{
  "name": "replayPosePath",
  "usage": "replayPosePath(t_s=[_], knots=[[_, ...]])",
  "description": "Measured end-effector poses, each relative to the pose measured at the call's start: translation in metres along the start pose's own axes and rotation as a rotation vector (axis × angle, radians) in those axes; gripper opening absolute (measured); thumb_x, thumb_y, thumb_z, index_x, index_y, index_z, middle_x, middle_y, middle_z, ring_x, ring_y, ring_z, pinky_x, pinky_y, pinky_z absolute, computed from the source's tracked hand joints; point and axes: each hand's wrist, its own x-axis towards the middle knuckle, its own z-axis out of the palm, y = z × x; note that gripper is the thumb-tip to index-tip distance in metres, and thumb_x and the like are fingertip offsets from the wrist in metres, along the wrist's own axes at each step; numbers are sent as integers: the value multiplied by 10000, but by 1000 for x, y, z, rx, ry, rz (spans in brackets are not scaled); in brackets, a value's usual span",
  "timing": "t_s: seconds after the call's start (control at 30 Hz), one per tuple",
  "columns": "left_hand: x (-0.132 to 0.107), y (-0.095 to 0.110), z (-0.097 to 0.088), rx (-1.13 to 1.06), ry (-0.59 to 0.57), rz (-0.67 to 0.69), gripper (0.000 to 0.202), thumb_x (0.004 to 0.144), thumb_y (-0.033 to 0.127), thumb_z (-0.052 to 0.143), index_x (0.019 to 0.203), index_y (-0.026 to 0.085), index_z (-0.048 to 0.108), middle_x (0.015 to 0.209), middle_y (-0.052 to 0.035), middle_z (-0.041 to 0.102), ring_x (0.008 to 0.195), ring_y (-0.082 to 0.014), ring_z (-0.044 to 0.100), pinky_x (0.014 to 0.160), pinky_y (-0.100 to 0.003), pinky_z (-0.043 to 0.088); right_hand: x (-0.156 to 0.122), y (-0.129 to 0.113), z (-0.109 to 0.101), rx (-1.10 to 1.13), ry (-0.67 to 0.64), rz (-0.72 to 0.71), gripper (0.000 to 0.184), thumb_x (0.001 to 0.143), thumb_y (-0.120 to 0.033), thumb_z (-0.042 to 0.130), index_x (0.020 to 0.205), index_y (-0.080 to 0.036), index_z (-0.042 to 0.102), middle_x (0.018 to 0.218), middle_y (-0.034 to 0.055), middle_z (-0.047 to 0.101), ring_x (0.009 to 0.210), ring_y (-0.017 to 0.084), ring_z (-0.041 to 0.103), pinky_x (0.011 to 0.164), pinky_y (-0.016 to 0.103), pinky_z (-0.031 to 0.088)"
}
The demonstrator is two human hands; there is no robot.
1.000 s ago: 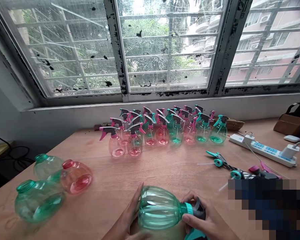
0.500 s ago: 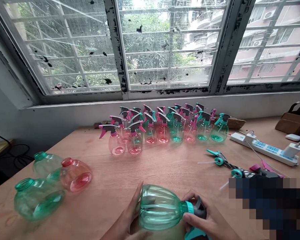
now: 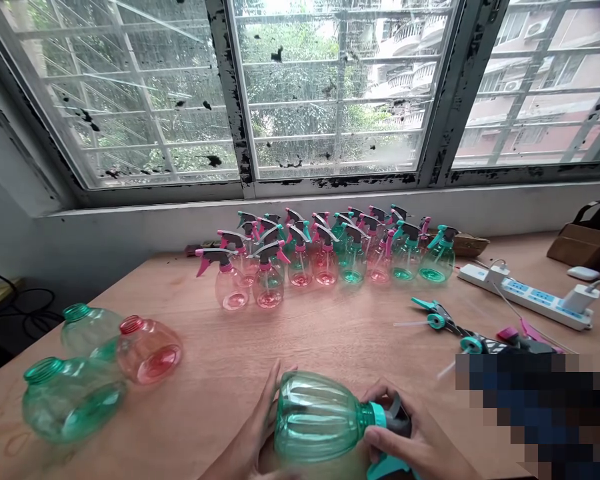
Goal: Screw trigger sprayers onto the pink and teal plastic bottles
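A green see-through spray bottle (image 3: 317, 417) lies sideways in front of me, its base to the left and its neck to the right. My left hand (image 3: 257, 427) cups the base end, with some fingers hidden behind the bottle. At the neck, my right hand (image 3: 405, 430) grips the teal collar and the dark trigger spray head (image 3: 399, 419); the thumb rests by the collar. The teal trigger (image 3: 387, 468) hangs below, at the frame's bottom edge.
Headless green bottles (image 3: 73, 400) and a headless pink bottle (image 3: 150, 350) stand at left. Several capped spray bottles (image 3: 325, 260) line the back by the window. Loose spray heads (image 3: 473, 343), a power strip (image 3: 530, 297) and a brown bag (image 3: 587, 240) lie at right.
Both hands keep their hold on the spray bottle, which has barely moved. The whole view has shifted a few pixels.
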Motion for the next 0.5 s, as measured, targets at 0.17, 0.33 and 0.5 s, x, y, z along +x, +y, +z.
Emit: replayPosePath(t_s=[0.17,0.33,0.5], knots=[[2,0,-3,77,-12,29,954,869,444,732,1587,393,106,1703,-9,163,1551,-300,183,1269,-472,89,0,-1,0,13,-4,-6,355,781,-460,808,903,-176,633,658,-9,708,596,156,660,582,242,505],[4,2,1,117,22,49,862,925,426,665,1580,435,105,1657,-7,317,1498,-286,345,1264,-486,135,-1,-5,3,43,25,0,373,765,-466,822,889,-168,635,626,-8,704,579,152,661,561,242,516],[2,1,-1,77,4,88,1037,815,525,753,1591,384,80,1637,-42,362,1495,-330,339,1250,-522,144,-1,-3,1,57,60,-2,383,760,-453,833,918,-161,644,626,-1,722,577,148,671,564,236,518]])
